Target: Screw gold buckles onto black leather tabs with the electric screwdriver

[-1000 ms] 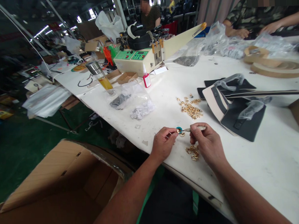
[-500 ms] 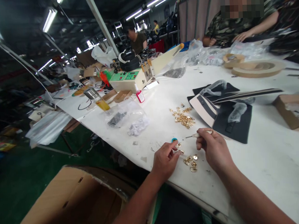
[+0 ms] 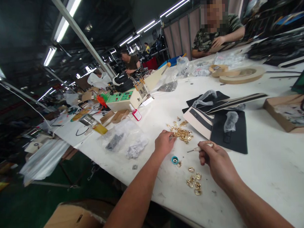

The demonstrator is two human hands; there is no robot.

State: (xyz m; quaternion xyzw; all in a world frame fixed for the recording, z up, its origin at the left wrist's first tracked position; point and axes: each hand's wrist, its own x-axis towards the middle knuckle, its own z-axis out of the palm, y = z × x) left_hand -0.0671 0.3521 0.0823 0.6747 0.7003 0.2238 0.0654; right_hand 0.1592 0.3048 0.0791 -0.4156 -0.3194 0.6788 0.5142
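At the near-left edge of the heap of gold fittings (image 3: 184, 134), the left hand (image 3: 165, 142) reaches with its fingers bent down to the outermost pieces; whether its grip is pinched on one or only touching cannot be told from this angle. Off to the other side, the right hand (image 3: 214, 158) has its grip closed around the slim tool (image 3: 197, 149), thumb and fingers on the pale handle, the thin shaft pointing left above the desk (image 3: 264, 176) and apart from every fitting. For a clean pick, it seems best to take a single piece from the loose fringe, thumb and forefinger across its sides, rather than dig where the pieces lie tangled. Holding the tool lightly and well clear, as here, should spare the left fingers a jab and the gold finish a scratch. Just nearer the person than the heap lies the blue ring (image 3: 172, 160), with a gold piece against it; nearer still, toward the desk's edge, is the small cluster of gold pieces (image 3: 197, 185), which probably ought to stay apart from the heap. Beyond the right hand lie the black panel (image 3: 239, 137) and the pale panel (image 3: 197, 120), and across the desk sits a co-worker (image 3: 232, 33) in a camouflage top.
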